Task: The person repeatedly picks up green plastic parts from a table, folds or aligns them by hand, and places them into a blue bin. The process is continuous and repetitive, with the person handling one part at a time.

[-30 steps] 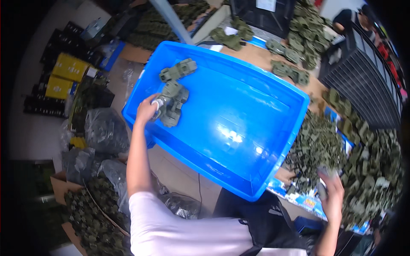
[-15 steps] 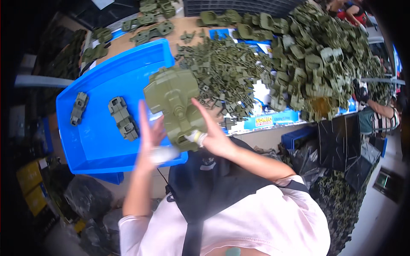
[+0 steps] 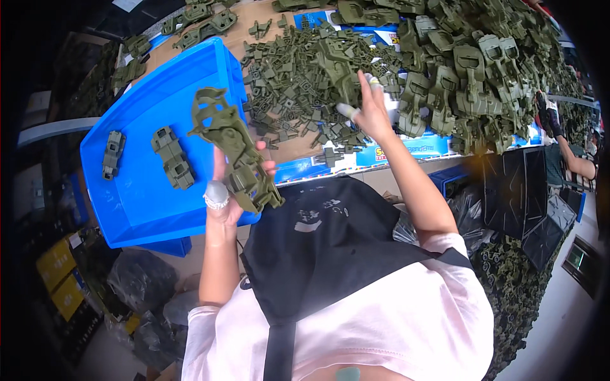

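My left hand (image 3: 225, 197) is wrapped round an olive-green plastic toy vehicle body (image 3: 236, 151), tilted, its hollow, ribbed side and openings facing up. It is at the right edge of a blue plastic bin (image 3: 143, 222). My right hand (image 3: 375, 114) reaches over the table with thumb and fingers about a long olive-green plastic part (image 3: 337, 68); the exact grip is partly hidden. White coverings are on some fingertips. Beneath that part lies a heap of small green plastic pieces (image 3: 279, 89). Two green toy vehicles, one smaller (image 3: 113, 155) and one larger (image 3: 173, 157), lie in the bin.
Large green vehicle shells (image 3: 476, 76) are heaped at the right of the table. More green parts (image 3: 206, 28) lie on cardboard at the back left. Black crates (image 3: 515, 190) and plastic bags (image 3: 140, 279) flank me below. Another person's arm (image 3: 572, 162) is at far right.
My hands, earlier together at a broad green body, have separated. The left keeps a green body, now turned hollow side up. The right has moved up and right over the small pieces.
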{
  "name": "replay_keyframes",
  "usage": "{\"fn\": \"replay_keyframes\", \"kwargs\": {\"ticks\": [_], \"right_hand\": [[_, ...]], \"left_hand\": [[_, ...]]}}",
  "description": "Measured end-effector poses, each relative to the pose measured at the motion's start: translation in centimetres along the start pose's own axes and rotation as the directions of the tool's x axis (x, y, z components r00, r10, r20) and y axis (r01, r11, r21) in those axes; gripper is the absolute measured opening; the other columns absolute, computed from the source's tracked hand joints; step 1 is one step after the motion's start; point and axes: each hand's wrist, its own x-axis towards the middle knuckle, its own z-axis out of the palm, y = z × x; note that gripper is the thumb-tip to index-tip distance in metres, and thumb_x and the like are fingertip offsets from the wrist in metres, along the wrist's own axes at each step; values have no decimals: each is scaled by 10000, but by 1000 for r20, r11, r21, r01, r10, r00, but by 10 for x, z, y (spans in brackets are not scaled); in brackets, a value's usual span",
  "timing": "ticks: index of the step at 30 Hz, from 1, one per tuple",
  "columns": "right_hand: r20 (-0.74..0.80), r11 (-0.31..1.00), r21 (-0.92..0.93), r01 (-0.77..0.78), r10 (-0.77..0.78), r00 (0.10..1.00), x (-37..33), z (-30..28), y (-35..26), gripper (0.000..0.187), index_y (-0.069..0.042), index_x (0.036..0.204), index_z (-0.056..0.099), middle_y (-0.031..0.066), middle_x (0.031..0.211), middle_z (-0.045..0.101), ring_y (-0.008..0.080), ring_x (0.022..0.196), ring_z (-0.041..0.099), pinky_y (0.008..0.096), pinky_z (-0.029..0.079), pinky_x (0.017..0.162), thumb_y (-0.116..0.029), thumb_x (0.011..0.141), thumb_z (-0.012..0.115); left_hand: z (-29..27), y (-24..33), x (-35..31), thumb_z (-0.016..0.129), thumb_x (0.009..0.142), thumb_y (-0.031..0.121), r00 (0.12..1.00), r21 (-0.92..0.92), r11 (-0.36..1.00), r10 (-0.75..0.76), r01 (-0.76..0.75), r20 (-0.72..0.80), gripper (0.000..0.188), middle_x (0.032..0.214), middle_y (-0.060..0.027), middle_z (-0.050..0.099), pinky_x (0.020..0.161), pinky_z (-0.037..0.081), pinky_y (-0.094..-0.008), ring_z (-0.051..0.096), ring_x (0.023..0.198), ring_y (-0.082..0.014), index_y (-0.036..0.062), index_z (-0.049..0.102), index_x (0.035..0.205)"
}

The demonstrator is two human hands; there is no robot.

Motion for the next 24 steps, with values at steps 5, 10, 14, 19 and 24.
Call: {"fn": "replay_keyframes", "kwargs": {"ticks": [5, 10, 14, 19, 24], "right_hand": [[282, 816, -189, 546, -487, 826, -97, 24, 8, 380, -108, 994, 557, 88, 916, 536, 245, 874, 501, 357, 420, 761, -58, 621, 607], [313, 857, -213, 470, -396, 864, -96, 44, 12, 249, -69, 954, 538, 96, 835, 549, 262, 859, 532, 339, 442, 749, -106, 707, 541], [233, 927, -87, 366, -338, 912, -86, 41, 23, 314, -46, 1028, 550, 157, 869, 610, 302, 827, 582, 403, 489, 735, -98, 720, 577], [401, 955, 197, -221, 127, 907, -83, -16, -15, 335, -77, 1073, 608, 136, 827, 605, 277, 800, 575, 343, 479, 758, -114, 740, 619], [500, 886, 442, 142, -375, 780, -123, -75, -82, 282, -98, 1046, 615, 105, 936, 580, 284, 879, 570, 362, 475, 795, -80, 765, 630]], "left_hand": [[-13, -10, 2, 514, 838, 496, 979, -38, 997, -72, 66, -191, 626, 1098, -158, 547, 848, 488, -474, 587, 961, -324, 17, 419, 1230], [-9, -4, 3, 586, 815, 427, 985, 71, 991, -106, 116, -136, 559, 1075, -144, 558, 749, 542, -389, 625, 853, -248, 11, 462, 1168], [-18, -7, 4, 599, 823, 336, 977, 154, 971, -160, 181, -143, 504, 990, -155, 597, 733, 536, -388, 637, 823, -263, 34, 439, 1194], [-20, -3, 2, 618, 812, 260, 930, 131, 931, -313, 340, -192, 586, 947, -136, 598, 705, 533, -397, 637, 784, -281, 115, 334, 1304], [-19, -3, 2, 628, 803, 250, 910, 49, 916, -388, 399, -145, 694, 1099, -102, 540, 699, 536, -416, 625, 826, -286, 192, 249, 1381]]}}
